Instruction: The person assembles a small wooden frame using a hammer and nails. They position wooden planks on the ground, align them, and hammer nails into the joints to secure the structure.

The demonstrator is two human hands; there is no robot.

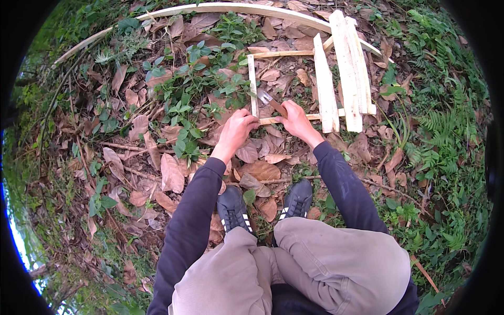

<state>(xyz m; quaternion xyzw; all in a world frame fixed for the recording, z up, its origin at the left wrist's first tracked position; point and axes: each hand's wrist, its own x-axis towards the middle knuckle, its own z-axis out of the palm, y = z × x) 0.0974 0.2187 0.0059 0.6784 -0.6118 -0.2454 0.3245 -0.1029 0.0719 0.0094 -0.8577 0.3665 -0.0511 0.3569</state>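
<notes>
My right hand (296,123) is closed around the wooden handle of a hammer (274,105). The metal head points up and left, beside the left end of a wooden frame (252,81). At the frame's near left corner, my left hand (239,131) grips the wood with fingers bent; its fingertips are partly hidden. Thin pale strips make up the frame, which lies on the leafy ground. Across its right part lie rough boards, a narrow pointed one (326,86) and a wider stack (347,73).
Beyond the frame lies a long pale wooden strip (236,7), curved in this view. Dry brown leaves (171,173) and low green plants (184,126) cover the ground. Ferns (441,126) grow at the right. My shoes (233,207) stand just below my hands, near a thin stick (388,187).
</notes>
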